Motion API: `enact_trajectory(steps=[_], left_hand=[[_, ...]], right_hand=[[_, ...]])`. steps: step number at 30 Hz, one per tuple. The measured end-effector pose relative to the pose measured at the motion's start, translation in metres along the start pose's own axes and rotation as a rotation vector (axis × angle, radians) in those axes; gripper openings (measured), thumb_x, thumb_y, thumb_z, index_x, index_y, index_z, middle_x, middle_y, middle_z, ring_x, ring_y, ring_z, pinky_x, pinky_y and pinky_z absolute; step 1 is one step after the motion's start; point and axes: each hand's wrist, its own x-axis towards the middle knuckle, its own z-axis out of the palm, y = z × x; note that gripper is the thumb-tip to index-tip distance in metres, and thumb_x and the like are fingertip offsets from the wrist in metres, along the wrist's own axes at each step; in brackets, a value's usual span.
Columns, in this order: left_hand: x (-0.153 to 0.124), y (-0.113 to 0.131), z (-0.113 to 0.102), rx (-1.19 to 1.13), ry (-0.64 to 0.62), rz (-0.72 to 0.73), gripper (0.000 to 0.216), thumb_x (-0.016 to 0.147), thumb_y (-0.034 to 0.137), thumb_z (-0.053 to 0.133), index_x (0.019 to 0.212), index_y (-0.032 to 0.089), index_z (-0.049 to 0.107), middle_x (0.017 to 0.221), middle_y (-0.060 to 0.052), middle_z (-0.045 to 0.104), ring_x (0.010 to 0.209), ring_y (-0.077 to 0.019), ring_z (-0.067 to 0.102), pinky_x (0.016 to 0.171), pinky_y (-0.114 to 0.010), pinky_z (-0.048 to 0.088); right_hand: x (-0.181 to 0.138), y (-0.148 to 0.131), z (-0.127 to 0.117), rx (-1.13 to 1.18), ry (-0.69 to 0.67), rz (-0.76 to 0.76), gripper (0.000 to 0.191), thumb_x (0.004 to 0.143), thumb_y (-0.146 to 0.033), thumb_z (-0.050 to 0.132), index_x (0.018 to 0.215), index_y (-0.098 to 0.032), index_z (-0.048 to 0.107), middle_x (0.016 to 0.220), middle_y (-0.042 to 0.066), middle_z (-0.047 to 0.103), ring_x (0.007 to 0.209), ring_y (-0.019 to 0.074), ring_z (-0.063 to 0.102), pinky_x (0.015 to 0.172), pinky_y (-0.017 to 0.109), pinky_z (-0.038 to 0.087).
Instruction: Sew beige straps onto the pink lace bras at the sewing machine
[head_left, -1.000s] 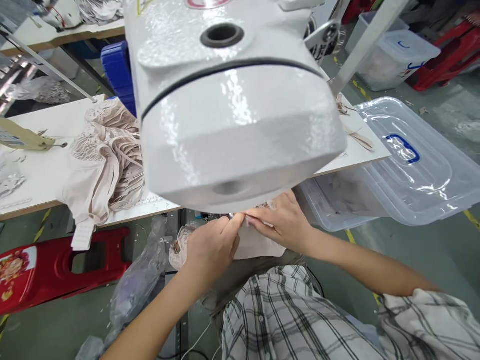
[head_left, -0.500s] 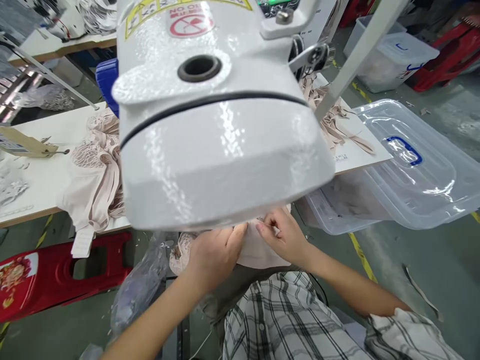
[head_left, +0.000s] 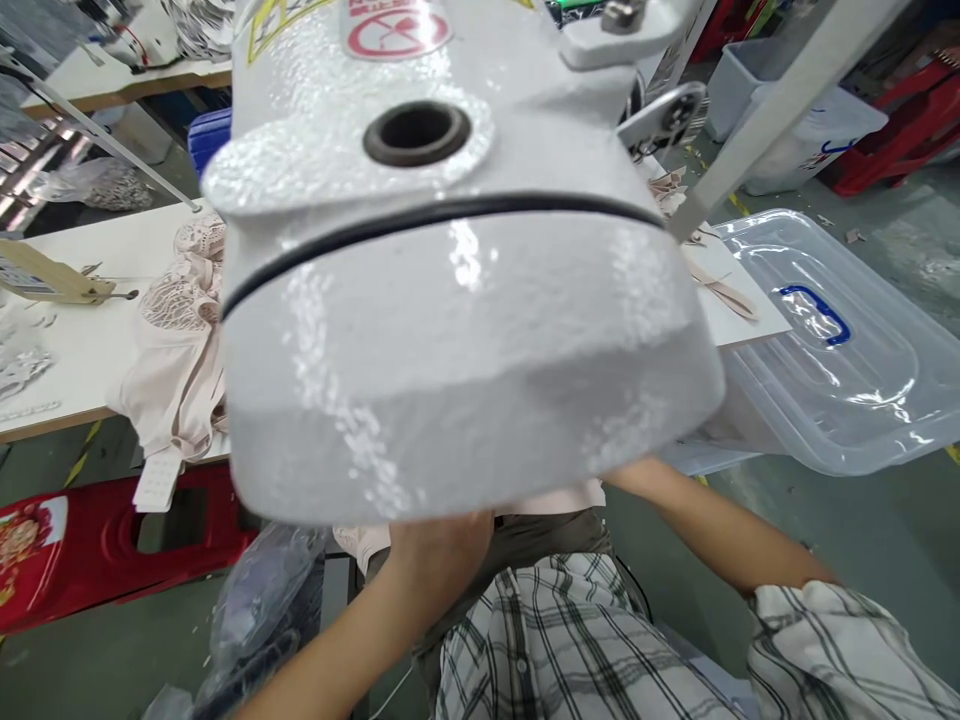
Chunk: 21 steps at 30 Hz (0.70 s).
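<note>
A large white sewing machine head (head_left: 465, 400) fills the middle of the view and covers the work below it. My left hand (head_left: 442, 550) reaches under its front edge, and its fingers are hidden there. Beside that hand, pale pink lace fabric (head_left: 360, 540) hangs out on the left. More of the smooth pale pink cloth (head_left: 559, 499) shows between my two arms, above my lap. Behind the machine head my right hand is covered; only the wrist and forearm come out, so what it holds does not show.
On the white table (head_left: 67, 380) to the left lies a pile of pale pink lace garments (head_left: 180, 340) with a white tag. A red stool (head_left: 97, 540) and a plastic bag (head_left: 262, 590) are below. At right are a clear lidded box (head_left: 862, 370) and a slanting white post (head_left: 787, 110).
The view has shifted closer to the machine head, which now covers more. My right hand, earlier pinching the cloth in sight, has gone behind it. My left fingers are now covered too.
</note>
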Motion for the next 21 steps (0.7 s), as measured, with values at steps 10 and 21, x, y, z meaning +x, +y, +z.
enact_trajectory(steps=[10, 21], left_hand=[[-0.0039, 0.0006, 0.0036, 0.069, 0.036, 0.008, 0.034, 0.089, 0.017, 0.049, 0.121, 0.016, 0.061, 0.069, -0.006, 0.068, 0.058, -0.0177, 0.063, 0.053, -0.025, 0.043], [-0.0018, 0.0041, 0.0032, 0.070, 0.020, 0.000, 0.036, 0.091, 0.018, 0.046, 0.125, 0.016, 0.060, 0.062, -0.004, 0.064, 0.054, -0.0175, 0.060, 0.051, -0.025, 0.040]], right_hand=[[0.0035, 0.0007, -0.0036, 0.031, -0.051, 0.009, 0.038, 0.079, -0.016, 0.060, 0.115, -0.024, 0.072, 0.135, 0.006, 0.061, 0.123, 0.0269, 0.061, 0.088, 0.036, 0.061], [0.0028, 0.0052, -0.0075, 0.031, -0.015, -0.023, 0.032, 0.079, -0.018, 0.065, 0.108, -0.029, 0.074, 0.131, 0.002, 0.064, 0.120, 0.0257, 0.062, 0.102, 0.040, 0.055]])
